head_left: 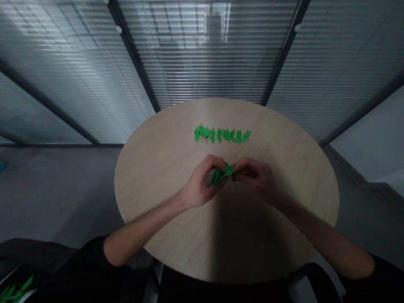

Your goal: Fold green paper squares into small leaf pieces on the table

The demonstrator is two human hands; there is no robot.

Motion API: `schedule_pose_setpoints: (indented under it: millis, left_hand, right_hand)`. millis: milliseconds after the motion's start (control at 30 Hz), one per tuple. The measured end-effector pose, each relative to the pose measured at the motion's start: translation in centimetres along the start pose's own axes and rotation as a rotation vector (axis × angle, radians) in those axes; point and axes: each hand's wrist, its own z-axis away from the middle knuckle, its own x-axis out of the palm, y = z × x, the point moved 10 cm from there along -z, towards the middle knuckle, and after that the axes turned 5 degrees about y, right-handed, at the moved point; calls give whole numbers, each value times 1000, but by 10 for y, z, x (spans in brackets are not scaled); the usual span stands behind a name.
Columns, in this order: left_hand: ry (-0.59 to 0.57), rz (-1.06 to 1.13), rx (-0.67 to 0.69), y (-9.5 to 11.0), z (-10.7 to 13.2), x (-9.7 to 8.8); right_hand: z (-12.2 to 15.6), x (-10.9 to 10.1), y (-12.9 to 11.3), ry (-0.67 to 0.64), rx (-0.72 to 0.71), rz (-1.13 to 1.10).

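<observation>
Over the middle of the round table, my left hand is closed around a green folded paper piece with pointed ends. My right hand pinches the right end of this green paper, its fingertips close to those of my left hand. Part of the paper is hidden by my fingers. Farther back, a row of several small green folded pieces lies on the wooden tabletop, some of them touching or overlapping.
A pale wooden round table stands against a glass partition with blinds. At the lower left corner, more green pieces show beside a white rim. Dark chair parts are by the table's near edge. A small blue object lies on the floor.
</observation>
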Motion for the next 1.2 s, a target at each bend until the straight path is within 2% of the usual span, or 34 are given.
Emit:
schedule_pose_setpoints:
  millis: [167,333,667,933,1067,1200]
  left_hand:
    - [-82,127,-151,-10,1,9]
    - [-83,194,-230,-16,0,10]
    - [20,142,-177,-15,-2,1]
    - [33,154,-142,-12,-2,-1]
    - [45,177,-195,-13,-2,-2]
    - [8,228,-311,-22,-1,4]
  right_hand:
    - [0,-6,-7,55,-67,25]
    - [1,-6,-8,51,-89,65]
    - [6,4,-25,21,-233,239]
    - [6,0,-19,55,-191,293]
    - [7,1,-18,60,-174,266]
    - [7,3,-19,44,-200,287]
